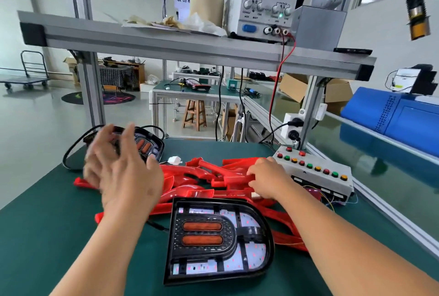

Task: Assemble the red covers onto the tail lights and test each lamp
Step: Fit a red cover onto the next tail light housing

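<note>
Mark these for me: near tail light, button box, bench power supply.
near tail light [219, 240], head view, on the black centre insert by the lower amber lens
button box [314, 176], head view, on the grey top face just below the button row
power supply [268, 9], head view, on the front panel between the knobs

We note red covers of glossy translucent plastic; tail light shiny black plastic; table matt green; shelf brushed aluminium.

On the bench, the near tail light lies at 6 o'clock, covers behind it, far tail light at 10 o'clock, button box at 2 o'clock.
</note>
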### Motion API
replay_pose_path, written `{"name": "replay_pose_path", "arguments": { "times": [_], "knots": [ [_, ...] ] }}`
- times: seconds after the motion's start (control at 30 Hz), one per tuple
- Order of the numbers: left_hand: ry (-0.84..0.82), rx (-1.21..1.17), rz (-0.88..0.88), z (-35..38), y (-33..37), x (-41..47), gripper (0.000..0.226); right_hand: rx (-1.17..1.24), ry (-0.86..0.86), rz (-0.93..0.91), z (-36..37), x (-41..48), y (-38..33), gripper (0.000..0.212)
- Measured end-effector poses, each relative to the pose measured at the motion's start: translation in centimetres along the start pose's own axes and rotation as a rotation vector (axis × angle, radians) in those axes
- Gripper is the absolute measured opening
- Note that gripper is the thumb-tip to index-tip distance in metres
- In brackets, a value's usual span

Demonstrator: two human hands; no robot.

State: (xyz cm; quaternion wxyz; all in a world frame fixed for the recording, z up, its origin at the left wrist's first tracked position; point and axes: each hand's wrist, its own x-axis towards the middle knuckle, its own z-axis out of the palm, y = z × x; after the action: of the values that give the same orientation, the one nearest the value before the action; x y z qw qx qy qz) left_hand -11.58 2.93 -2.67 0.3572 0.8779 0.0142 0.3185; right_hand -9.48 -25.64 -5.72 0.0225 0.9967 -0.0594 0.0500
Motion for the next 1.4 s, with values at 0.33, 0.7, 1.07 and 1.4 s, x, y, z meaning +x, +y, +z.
{"name": "replay_pose_path", "arguments": {
  "times": [0.33, 0.7, 1.07, 1.4],
  "knots": [
    [-0.504, -0.387, 0.456, 0.4, 2.2, -2.1, 0.057, 0.287, 0.230, -0.406, -4.8, -7.7, -4.0, 0.033],
    [-0.781, -0.324, 0.559, -3.5, 1.4, -4.3, 0.025, 1.066, 0.193, -0.249, -2.5, -13.2, -1.5, 0.029],
    [-0.598, -0.080, 0.741, -2.9, -2.7, -8.7, 0.043, 0.935, 0.051, -0.332, -0.7, -13.5, -1.3, 0.011],
    [-0.442, -0.077, 0.776, -2.2, -2.5, -10.0, 0.050, 1.004, 0.030, -0.357, -0.4, -13.4, -1.0, 0.016]
  ]
}}
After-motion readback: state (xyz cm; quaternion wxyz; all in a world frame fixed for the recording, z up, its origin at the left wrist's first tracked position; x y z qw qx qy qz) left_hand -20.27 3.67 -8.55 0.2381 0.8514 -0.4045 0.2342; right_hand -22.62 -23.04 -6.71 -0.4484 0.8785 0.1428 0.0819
